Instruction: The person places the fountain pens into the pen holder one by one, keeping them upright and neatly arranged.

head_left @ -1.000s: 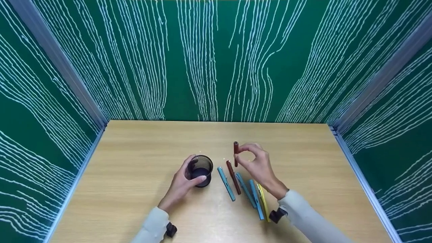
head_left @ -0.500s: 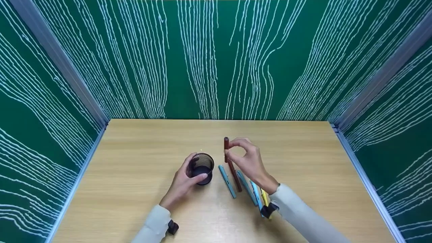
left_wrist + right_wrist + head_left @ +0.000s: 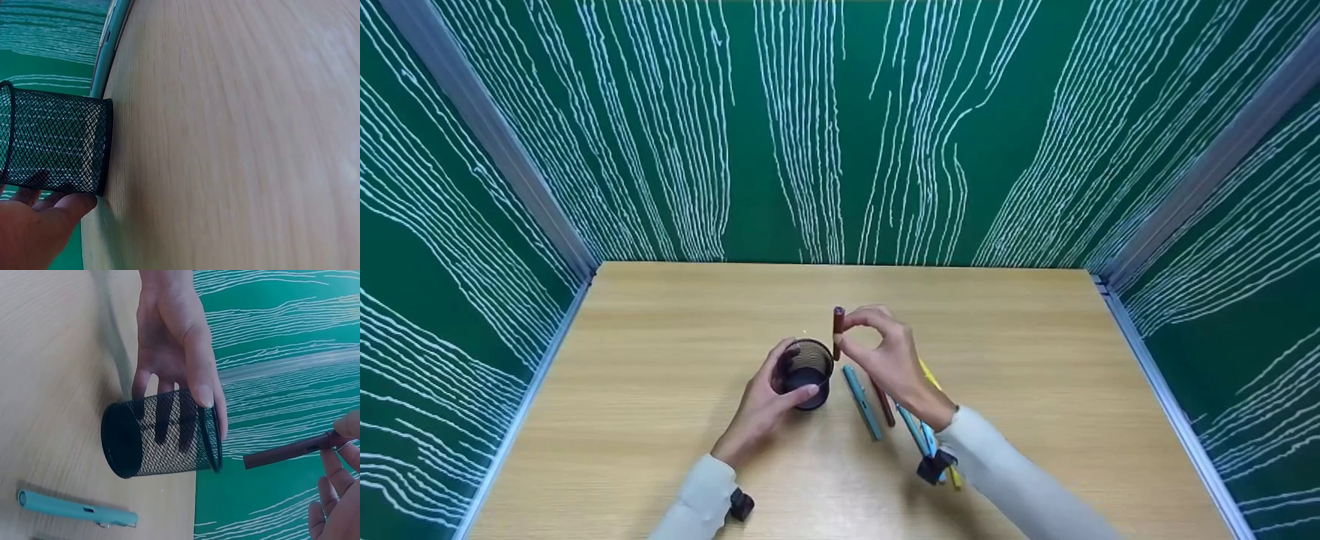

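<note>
A black wire-mesh pen cup [image 3: 812, 355] stands upright on the table. My left hand [image 3: 761, 412] grips its left side, the thumb at the near side and the other fingers round the mesh. Between thumb and fingertips my right hand [image 3: 889, 360] pinches a dark red pen [image 3: 838, 330], held upright above the table beside the cup's right rim. The right wrist view shows the lower end of this pen [image 3: 281, 453] apart from the cup's mouth. Nearest the cup lies a teal pen [image 3: 862, 403], with another dark red pen [image 3: 883, 405] partly under the right hand.
Blue pens [image 3: 912, 430] and a yellow pen [image 3: 955, 478] lie to the right, partly covered by my right wrist and its black camera [image 3: 934, 466]. The wooden table [image 3: 660, 360] meets green, white-lined walls [image 3: 840, 150] at the back and sides.
My right hand has carried the dark red pen leftward, from above the lying pens to beside the cup's rim. The left hand and the cup have stayed put.
</note>
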`<move>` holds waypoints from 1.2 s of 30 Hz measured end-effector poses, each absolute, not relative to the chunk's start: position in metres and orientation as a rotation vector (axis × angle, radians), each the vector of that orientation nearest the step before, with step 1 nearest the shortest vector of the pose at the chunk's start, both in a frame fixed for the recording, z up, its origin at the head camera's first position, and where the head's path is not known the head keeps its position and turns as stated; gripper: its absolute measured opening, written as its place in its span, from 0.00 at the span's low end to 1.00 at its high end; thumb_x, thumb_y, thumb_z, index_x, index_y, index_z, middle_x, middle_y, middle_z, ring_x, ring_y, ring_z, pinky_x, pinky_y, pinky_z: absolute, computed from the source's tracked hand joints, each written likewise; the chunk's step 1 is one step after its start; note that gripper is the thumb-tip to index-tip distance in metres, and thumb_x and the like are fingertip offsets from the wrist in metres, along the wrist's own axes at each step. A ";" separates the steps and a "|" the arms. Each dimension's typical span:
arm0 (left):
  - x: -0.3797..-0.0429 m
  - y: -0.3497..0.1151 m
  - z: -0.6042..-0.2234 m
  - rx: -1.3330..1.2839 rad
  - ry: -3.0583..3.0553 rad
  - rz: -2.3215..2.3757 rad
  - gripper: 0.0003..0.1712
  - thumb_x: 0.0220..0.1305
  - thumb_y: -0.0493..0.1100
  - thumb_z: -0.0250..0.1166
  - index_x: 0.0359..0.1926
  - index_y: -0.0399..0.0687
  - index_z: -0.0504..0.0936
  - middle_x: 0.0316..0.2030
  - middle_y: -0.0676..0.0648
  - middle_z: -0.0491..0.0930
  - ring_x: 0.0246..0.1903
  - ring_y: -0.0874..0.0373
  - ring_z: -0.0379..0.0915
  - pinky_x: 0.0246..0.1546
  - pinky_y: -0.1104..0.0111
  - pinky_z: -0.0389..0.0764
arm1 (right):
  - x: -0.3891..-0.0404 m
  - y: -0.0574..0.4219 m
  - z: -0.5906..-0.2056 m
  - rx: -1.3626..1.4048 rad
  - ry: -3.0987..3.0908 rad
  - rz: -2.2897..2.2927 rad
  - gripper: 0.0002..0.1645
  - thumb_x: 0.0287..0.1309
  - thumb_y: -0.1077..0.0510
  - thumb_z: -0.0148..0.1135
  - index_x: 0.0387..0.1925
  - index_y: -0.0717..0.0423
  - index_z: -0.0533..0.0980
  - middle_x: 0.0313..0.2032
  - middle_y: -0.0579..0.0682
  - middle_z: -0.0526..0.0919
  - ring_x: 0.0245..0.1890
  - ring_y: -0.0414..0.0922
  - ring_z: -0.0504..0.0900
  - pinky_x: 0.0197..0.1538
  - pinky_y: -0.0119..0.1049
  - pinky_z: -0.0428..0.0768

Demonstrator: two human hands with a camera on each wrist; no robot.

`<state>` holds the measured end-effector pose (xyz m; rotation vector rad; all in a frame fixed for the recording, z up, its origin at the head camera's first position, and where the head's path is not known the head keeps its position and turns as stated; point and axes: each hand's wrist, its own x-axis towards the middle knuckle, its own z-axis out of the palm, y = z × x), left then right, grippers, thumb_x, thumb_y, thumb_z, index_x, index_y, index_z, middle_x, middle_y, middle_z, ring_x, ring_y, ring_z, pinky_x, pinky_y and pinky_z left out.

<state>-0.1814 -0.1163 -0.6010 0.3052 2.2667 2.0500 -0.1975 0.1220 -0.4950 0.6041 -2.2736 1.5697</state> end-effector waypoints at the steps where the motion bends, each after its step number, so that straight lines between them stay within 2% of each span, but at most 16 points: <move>1: -0.181 -0.117 -0.601 0.307 2.269 2.050 0.54 0.64 0.42 0.82 0.85 0.46 0.63 0.77 0.38 0.72 0.76 0.39 0.67 0.80 0.43 0.61 | -0.197 0.120 -0.496 0.607 -2.276 1.578 0.09 0.66 0.62 0.79 0.44 0.44 0.91 0.45 0.40 0.90 0.56 0.46 0.83 0.65 0.49 0.78; 8: -0.179 -0.119 -0.602 0.279 2.257 2.062 0.53 0.64 0.42 0.82 0.84 0.53 0.65 0.76 0.39 0.73 0.76 0.40 0.68 0.80 0.45 0.62 | -0.193 0.107 -0.513 0.605 -2.321 1.632 0.10 0.66 0.61 0.79 0.45 0.44 0.90 0.45 0.40 0.89 0.55 0.46 0.83 0.64 0.51 0.78; 15: -0.180 -0.120 -0.604 0.324 2.242 2.071 0.53 0.66 0.41 0.81 0.85 0.46 0.62 0.76 0.34 0.73 0.75 0.39 0.69 0.79 0.42 0.63 | -0.194 0.101 -0.534 0.591 -2.361 1.659 0.11 0.64 0.61 0.80 0.44 0.42 0.90 0.43 0.39 0.90 0.53 0.47 0.83 0.63 0.49 0.76; 24: -0.182 -0.118 -0.603 0.315 2.234 2.077 0.51 0.65 0.41 0.81 0.84 0.53 0.65 0.75 0.36 0.74 0.75 0.42 0.70 0.79 0.42 0.62 | -0.194 0.100 -0.550 0.571 -2.413 1.615 0.11 0.63 0.62 0.81 0.42 0.43 0.90 0.43 0.37 0.88 0.54 0.45 0.81 0.63 0.47 0.78; 36: -0.181 -0.118 -0.602 0.319 2.239 2.076 0.53 0.65 0.44 0.81 0.85 0.52 0.65 0.77 0.36 0.72 0.77 0.39 0.67 0.80 0.43 0.61 | -0.193 0.096 -0.562 0.543 -2.462 1.599 0.10 0.62 0.62 0.81 0.43 0.49 0.90 0.45 0.42 0.87 0.55 0.46 0.80 0.64 0.45 0.78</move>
